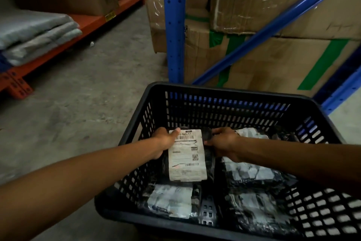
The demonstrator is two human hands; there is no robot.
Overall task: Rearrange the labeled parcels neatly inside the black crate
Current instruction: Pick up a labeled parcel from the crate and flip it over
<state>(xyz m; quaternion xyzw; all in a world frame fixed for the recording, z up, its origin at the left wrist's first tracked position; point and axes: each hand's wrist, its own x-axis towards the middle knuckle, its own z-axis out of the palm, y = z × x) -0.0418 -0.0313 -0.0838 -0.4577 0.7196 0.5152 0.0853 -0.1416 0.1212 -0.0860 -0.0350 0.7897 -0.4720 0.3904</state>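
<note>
While both hands clasp one parcel by its far end, the left hand pinching the label edge with thumb on top and the right hand wrapped around the black wrapping, the placing step appears under way. It sits label-up near the left wall of the black crate, over other parcels. Next move likely calls for lowering it flat, square to that wall; open room remains toward the far wall.

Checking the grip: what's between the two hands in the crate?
Head view: one black parcel with a white label, held by the left hand and right hand.
</note>
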